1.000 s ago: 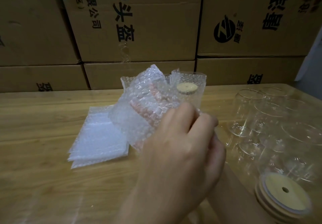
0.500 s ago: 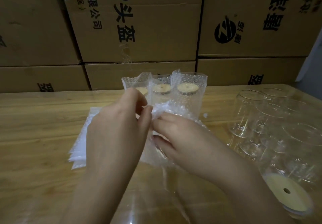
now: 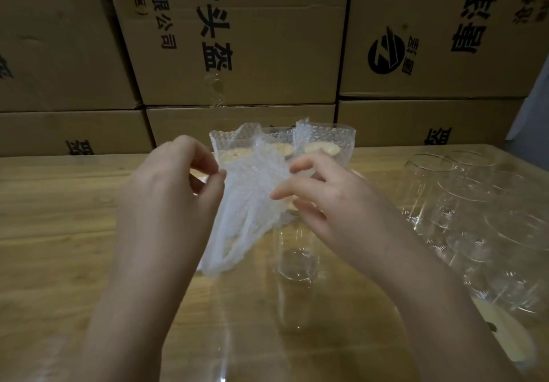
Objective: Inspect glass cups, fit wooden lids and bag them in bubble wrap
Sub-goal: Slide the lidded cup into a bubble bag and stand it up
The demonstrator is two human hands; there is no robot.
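A clear bubble wrap bag (image 3: pixel 246 215) hangs between my hands above the wooden table (image 3: pixel 59 233). My left hand (image 3: pixel 172 200) pinches its upper left edge, and my right hand (image 3: pixel 329 203) pinches its upper right edge with finger and thumb. Just below the right hand stands a glass cup (image 3: pixel 297 265); its top is partly hidden by the bag and my fingers. Behind the bag, three bagged cups with wooden lids (image 3: pixel 325 141) stand in a row.
Several bare glass cups (image 3: pixel 475 203) crowd the right side of the table. A wooden lid with a small hole (image 3: pixel 502 334) lies at the bottom right. Stacked cardboard boxes (image 3: pixel 237 54) form a wall behind the table.
My left hand came out of the bag. Both hands now hold the bag by its top edges, a little further apart, and the glass cup shows under it.
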